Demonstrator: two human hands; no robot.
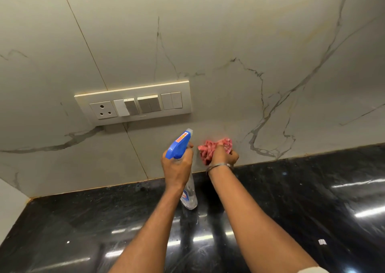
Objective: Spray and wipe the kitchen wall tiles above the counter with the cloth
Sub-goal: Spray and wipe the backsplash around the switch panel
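Note:
My left hand (177, 166) grips a clear spray bottle (189, 195) by its blue trigger head (179, 144), nozzle pointing at the wall just below the switch plate. My right hand (224, 155) is closed around a bunched pink cloth (210, 147), held against the lower wall tiles (229, 54) just above the counter. The tiles are pale marble-look slabs with grey veins. A metal bangle sits on my right wrist.
A cream switch plate (135, 103) with a socket and several switches is set in the wall up and left of my hands. A glossy black stone counter (312, 199) runs below the tiles. A white wall edge shows at the far left.

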